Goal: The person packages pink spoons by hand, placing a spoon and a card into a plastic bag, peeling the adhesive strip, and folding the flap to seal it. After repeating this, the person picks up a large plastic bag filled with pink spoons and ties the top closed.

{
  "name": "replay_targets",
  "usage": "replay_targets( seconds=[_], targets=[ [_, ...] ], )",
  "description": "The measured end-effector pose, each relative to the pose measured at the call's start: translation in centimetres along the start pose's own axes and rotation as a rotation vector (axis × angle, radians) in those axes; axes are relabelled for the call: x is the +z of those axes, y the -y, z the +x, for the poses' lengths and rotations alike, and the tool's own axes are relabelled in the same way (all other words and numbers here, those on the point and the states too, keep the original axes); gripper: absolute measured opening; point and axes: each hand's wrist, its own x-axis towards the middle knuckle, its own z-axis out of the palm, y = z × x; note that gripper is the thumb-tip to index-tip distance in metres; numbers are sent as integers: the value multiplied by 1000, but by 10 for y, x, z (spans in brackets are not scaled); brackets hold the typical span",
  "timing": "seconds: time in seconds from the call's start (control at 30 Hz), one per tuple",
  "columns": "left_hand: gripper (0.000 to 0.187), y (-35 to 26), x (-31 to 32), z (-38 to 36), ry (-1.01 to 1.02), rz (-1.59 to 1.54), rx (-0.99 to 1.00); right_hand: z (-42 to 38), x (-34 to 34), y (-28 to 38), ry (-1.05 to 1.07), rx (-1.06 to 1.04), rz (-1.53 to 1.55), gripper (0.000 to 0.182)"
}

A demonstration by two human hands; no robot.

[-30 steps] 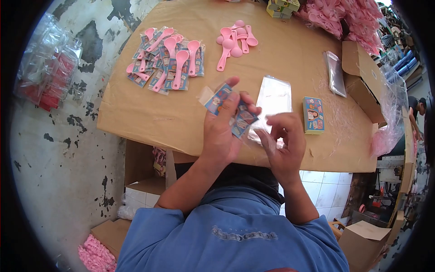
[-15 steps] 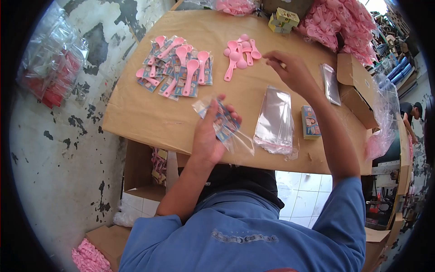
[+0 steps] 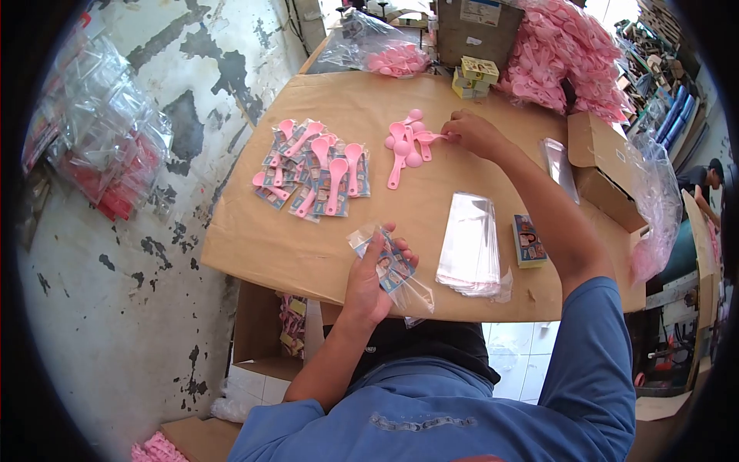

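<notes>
My left hand [image 3: 374, 283] is closed on a clear plastic bag with a printed card [image 3: 391, 266] inside, near the table's front edge. Over the table's far side, the fingers of my right hand [image 3: 462, 132] pinch the handle end of a pink spoon [image 3: 428, 138]. That spoon lies at the right of a small heap of loose pink spoons [image 3: 399, 152]. To the left, several pink spoons rest on bagged cards [image 3: 312, 171]. A stack of clear bags [image 3: 469, 242] lies in front of me, with a stack of cards [image 3: 530, 240] to its right.
The brown-covered table [image 3: 254, 231] has an open cardboard box [image 3: 604, 165] at its right. Small yellow boxes [image 3: 476, 75] and a large pink spoon pile [image 3: 558, 58] stand at the back. Another person [image 3: 702, 185] is at far right.
My right hand has reached the loose spoons and now grips one by its handle. My left hand still holds the bagged card. The camera view has tilted up.
</notes>
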Motion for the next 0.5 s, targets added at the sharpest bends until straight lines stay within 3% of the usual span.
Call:
replay_targets(
  seconds=[0.1, 0.27, 0.37, 0.5],
  targets=[
    [43, -1, -2, 7, -4, -45, 28, -27, -17, 4, 35, 9, 71, 16],
    [41, -14, 7, 20, -9, -96, 245, -65, -34, 8, 85, 65, 249, 17],
    [42, -30, 7, 31, 38, -134, 400, -88, -42, 1, 35, 48, 6, 19],
    [43, -51, 13, 35, 98, -147, 610, -116, -78, 64, -107, 221, 316, 13]
  ],
)
